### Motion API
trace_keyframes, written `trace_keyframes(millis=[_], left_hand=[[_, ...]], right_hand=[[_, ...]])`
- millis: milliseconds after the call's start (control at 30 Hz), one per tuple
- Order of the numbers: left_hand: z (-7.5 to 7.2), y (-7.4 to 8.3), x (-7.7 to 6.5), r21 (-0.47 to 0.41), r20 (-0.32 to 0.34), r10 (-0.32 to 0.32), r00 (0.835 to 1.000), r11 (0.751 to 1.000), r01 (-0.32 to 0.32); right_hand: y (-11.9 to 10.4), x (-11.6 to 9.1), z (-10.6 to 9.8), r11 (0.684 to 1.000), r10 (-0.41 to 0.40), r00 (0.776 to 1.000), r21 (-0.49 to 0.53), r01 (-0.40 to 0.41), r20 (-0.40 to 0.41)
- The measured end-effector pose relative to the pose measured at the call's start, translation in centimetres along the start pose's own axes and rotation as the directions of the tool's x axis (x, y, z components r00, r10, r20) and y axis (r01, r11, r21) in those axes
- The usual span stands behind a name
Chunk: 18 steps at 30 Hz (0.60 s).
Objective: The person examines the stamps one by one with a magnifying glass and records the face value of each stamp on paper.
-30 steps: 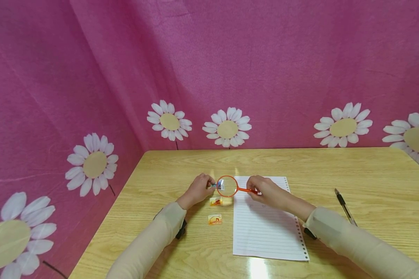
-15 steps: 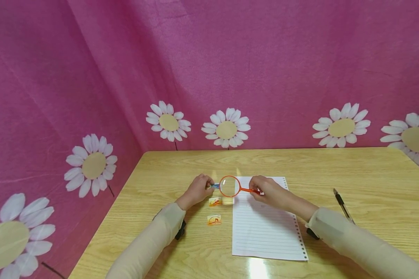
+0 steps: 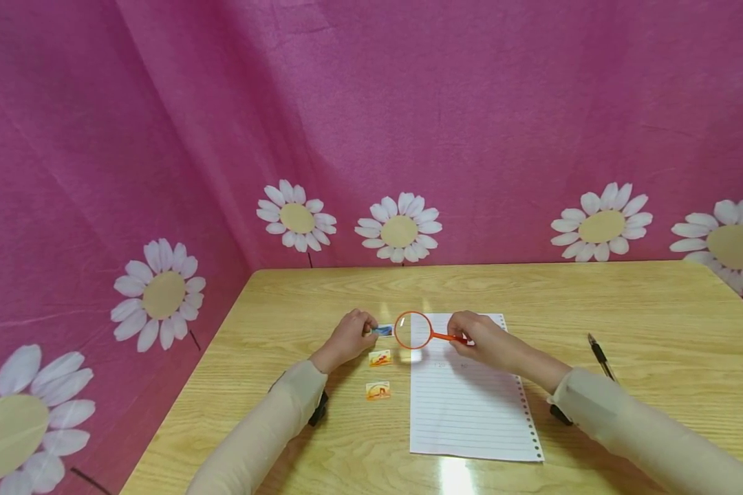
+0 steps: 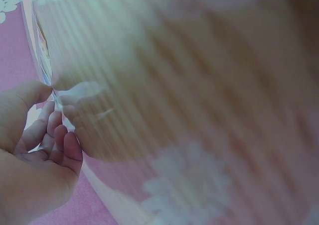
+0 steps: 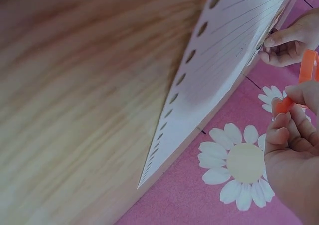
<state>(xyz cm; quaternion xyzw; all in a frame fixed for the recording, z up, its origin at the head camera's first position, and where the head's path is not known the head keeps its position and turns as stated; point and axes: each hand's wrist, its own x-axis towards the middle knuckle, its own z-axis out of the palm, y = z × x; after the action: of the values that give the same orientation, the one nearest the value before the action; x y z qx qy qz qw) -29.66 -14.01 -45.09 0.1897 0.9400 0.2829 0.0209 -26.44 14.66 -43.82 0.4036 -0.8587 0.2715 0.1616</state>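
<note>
My left hand (image 3: 351, 334) pinches the left edge of a small blue stamp (image 3: 384, 331) at the table surface. In the left wrist view, the thumb and fingertips of that hand (image 4: 42, 140) meet at the tabletop. An orange magnifying glass (image 3: 436, 335) is gripped by its handle in my right hand (image 3: 479, 342). Its round lens stands just right of the blue stamp, over the left edge of the lined paper (image 3: 470, 419). Two orange-and-yellow stamps lie nearer, an upper stamp (image 3: 380, 358) and a lower stamp (image 3: 378, 390). The right wrist view shows my right hand (image 5: 294, 140) curled around the orange handle.
A black pen (image 3: 602, 356) lies right of the paper on the wooden table (image 3: 656, 302). Faint writing shows near the paper's upper part. A pink cloth (image 3: 470, 124) with daisies hangs behind and to the left of the table.
The magnifying glass and my right hand have shifted slightly right, so the lens no longer overlaps the blue stamp. My left hand stays at the stamp.
</note>
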Motion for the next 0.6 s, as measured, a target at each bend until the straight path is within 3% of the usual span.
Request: trace_keyframes(millis=[433,600], left_hand=[[-0.1,0.2,-0.1,0.005,-0.002,-0.01,1.0,1.0,0.01],[0.0,0.1,-0.1,-0.001,0.004,-0.014,1.0,1.0,0.014]], right_hand=[[0.6,-1.0,-0.6,0.999,-0.051,0.997,0.0,0.051,-0.054],[0.5,-1.2,-1.0,1.0,-0.004,1.0,0.0,0.003,-0.029]])
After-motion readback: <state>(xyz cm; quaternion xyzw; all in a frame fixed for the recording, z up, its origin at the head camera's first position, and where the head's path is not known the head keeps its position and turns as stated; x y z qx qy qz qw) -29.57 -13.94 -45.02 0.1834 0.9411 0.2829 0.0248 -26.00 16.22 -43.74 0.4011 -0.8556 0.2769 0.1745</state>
